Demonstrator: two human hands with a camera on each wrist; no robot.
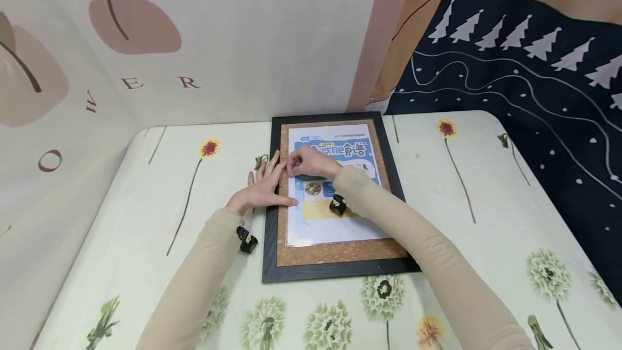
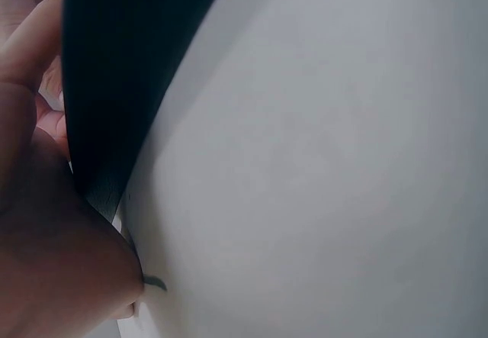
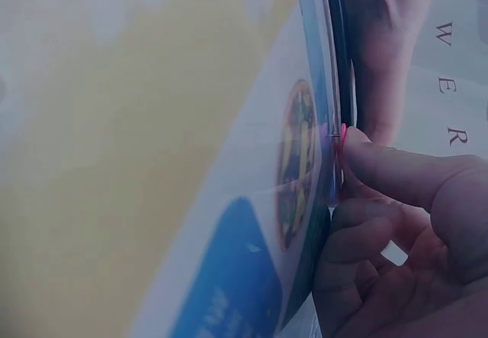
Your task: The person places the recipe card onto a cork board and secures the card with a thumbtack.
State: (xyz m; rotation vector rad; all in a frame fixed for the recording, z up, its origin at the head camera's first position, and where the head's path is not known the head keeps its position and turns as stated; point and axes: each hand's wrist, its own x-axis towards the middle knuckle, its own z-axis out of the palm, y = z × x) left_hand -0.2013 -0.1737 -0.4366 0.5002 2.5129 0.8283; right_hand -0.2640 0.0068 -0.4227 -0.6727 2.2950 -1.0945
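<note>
A printed sheet [image 1: 320, 231] with a glossy surface lies on a cork board [image 1: 311, 255] with a black frame [image 1: 335, 271]. My right hand [image 1: 311, 162] is at the sheet's left edge, fingers curled. Its thumb presses a pink thumbtack [image 3: 344, 135], whose metal point meets the sheet's edge in the right wrist view. A small white patch [image 3: 394, 252] shows between the curled fingers; I cannot tell what it is. My left hand [image 1: 262, 188] rests spread across the frame's left side, its thumb on the sheet's edge.
A small yellow spot [image 1: 326, 127], perhaps another tack, sits at the sheet's top edge. Flower-printed cloth [image 1: 194, 285] covers the table. Behind stands a pale printed curtain [image 1: 252, 42], with a dark tree-patterned cloth [image 1: 486, 80] at the right. Black wrist cameras [image 1: 248, 240] hang by both hands.
</note>
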